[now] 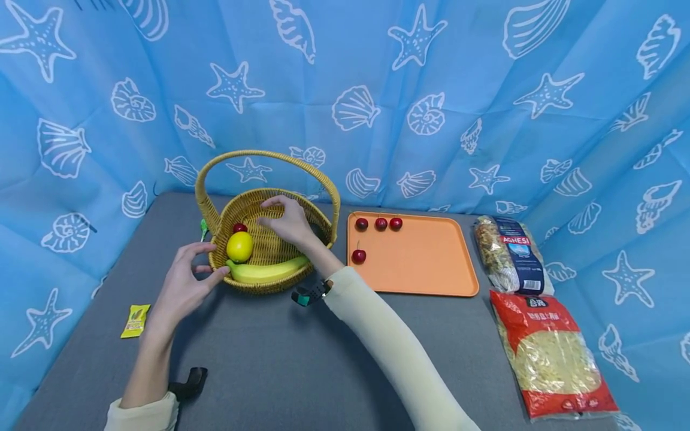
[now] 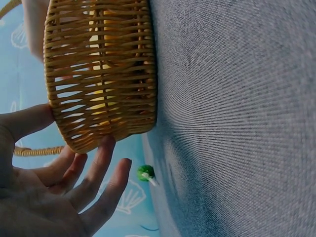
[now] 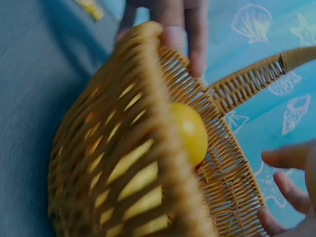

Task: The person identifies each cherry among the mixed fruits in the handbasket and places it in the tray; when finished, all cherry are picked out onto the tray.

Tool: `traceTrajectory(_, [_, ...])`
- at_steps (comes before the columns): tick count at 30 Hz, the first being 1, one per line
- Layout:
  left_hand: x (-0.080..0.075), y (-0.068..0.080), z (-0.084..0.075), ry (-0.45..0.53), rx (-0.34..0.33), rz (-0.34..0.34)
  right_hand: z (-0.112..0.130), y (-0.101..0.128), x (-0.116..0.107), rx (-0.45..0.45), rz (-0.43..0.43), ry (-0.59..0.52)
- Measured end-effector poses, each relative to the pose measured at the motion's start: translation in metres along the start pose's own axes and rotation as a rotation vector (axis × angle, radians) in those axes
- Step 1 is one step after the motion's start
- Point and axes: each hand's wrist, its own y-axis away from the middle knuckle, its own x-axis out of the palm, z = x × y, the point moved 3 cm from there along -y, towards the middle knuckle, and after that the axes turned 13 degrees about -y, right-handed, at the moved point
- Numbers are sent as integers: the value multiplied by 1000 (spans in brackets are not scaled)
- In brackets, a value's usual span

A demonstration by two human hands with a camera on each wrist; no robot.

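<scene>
A wicker basket (image 1: 264,287) with a tall handle stands on the grey table. It holds a yellow lemon (image 1: 239,246), a banana (image 1: 266,270) and a red cherry (image 1: 239,227). My left hand (image 1: 185,281) is at the basket's left side, thumb and spread fingers touching its wall (image 2: 98,74). My right hand (image 1: 286,220) reaches into the basket over its woven floor, fingers relaxed, and nothing shows in it. In the right wrist view the lemon (image 3: 190,131) lies inside the basket (image 3: 123,148), with the right fingertips (image 3: 289,160) beside it.
An orange tray (image 1: 426,257) with several cherries lies right of the basket. Two pasta bags (image 1: 512,254) (image 1: 550,353) lie at the far right. A yellow sweet packet (image 1: 136,320) and a green lollipop (image 2: 145,173) lie left of the basket. A blue curtain surrounds the table.
</scene>
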Motion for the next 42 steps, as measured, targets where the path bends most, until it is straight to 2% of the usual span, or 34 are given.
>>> traceTrajectory(3, [1,0,0,-12,6,-10,-5,-2,4,91,-42,-100])
traceTrajectory(6, [1,0,-1,-19,11,-18,-9,-1,9,138,-46,-102])
traceTrajectory(19, [1,-1,1,-22,12,-18,-21,3,23,86,48,68])
traceTrajectory(24, [1,-1,2,-22,2,-7,-24,6,24,128,104,55])
traceTrajectory(30, [1,-1,2,-23,3,-7,-27,7,27,157,112,139])
traceTrajectory(38, [1,-1,1,-29,5,-20,-28,9,26,210,140,49])
traceTrajectory(42, [2,-1,0,-30,8,-24,-29,8,24,217,155,69])
